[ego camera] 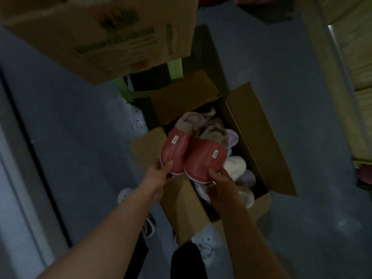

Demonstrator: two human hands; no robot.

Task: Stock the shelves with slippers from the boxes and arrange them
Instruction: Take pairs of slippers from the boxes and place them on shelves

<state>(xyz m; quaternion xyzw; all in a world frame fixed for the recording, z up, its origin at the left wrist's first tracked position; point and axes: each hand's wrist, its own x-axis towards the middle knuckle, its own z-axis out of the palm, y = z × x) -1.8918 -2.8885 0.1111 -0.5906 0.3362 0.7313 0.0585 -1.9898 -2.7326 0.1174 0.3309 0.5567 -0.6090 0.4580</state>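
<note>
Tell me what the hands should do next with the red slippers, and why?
Probably carry the red slippers toward the shelves on the right. The left hand and right hand each grip one by its toe end, held over the open box, so placing seems next.

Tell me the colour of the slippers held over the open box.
The slippers are red with brownish fleece lining; head view.
</note>
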